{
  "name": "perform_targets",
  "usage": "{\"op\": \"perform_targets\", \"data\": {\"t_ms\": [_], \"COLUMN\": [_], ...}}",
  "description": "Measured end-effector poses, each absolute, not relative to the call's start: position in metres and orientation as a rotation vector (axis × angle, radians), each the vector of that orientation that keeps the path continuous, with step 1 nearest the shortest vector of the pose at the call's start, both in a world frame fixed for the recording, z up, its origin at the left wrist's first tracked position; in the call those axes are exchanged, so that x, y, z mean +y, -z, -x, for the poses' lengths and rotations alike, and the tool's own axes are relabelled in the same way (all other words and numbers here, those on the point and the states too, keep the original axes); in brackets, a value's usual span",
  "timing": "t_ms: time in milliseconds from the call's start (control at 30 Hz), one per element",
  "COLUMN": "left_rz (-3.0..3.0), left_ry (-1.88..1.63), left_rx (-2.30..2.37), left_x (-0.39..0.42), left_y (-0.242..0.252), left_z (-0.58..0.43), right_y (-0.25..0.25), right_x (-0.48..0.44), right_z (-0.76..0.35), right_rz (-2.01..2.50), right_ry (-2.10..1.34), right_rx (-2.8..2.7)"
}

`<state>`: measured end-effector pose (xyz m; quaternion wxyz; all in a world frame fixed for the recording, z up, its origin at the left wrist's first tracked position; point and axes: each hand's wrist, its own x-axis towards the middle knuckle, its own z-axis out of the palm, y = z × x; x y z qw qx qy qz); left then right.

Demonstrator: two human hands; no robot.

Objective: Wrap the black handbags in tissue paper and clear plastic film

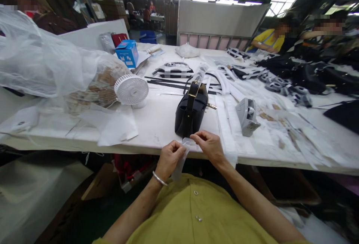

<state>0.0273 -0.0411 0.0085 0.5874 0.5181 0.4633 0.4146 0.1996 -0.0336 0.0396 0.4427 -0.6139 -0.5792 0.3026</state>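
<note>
A black handbag [190,111] with a gold buckle stands upright near the table's front edge. In front of it, a translucent wrapping strip [183,158] hangs down over the edge. My left hand [169,158] pinches this strip between thumb and fingers. On its other side my right hand [209,145] is closed in a pinch at the strip's upper end, just below the bag. Clear wrapping [200,73] covers part of the bag's raised strap. The lower end of the black strap is partly hidden at my fingertips.
Left of the bag stand a white fan [131,90], a blue box [127,53] and a large plastic bag [56,64]. A grey tape dispenser [247,117] sits to the right, beside white strips. Wrapped straps [174,70] lie behind. A co-worker in yellow [267,40] sits at far right.
</note>
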Motion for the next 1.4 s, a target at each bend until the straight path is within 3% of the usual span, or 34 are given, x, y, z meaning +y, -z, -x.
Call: {"op": "perform_targets", "data": {"t_ms": [133, 233, 433, 667, 833, 1400], "left_rz": [-1.206, -1.139, -1.086, -1.356, -1.33, -1.43], "left_ry": [-1.013, -1.049, -1.116, -1.152, -1.118, -1.082], "left_rx": [1.148, 1.166, 1.179, 1.269, 1.148, 1.126], "left_x": [-0.039, -0.037, -0.037, -0.037, -0.045, -0.052], "left_y": [-0.004, 0.0, 0.008, 0.002, -0.004, -0.013], "left_z": [-0.013, -0.008, 0.004, 0.021, 0.022, 0.023], "right_y": [-0.03, -0.012, 0.004, -0.047, -0.067, -0.052], "right_x": [-0.024, -0.014, -0.014, -0.038, -0.036, -0.033], "right_z": [-0.199, -0.192, -0.179, -0.171, -0.169, -0.165], "right_rz": [1.758, 1.874, 1.626, 1.129, 1.009, 1.105], "right_ry": [-0.565, -0.619, -1.158, -1.703, -1.657, -1.402], "right_rx": [-1.718, -1.726, -1.275, -0.736, -0.752, -0.958]}}
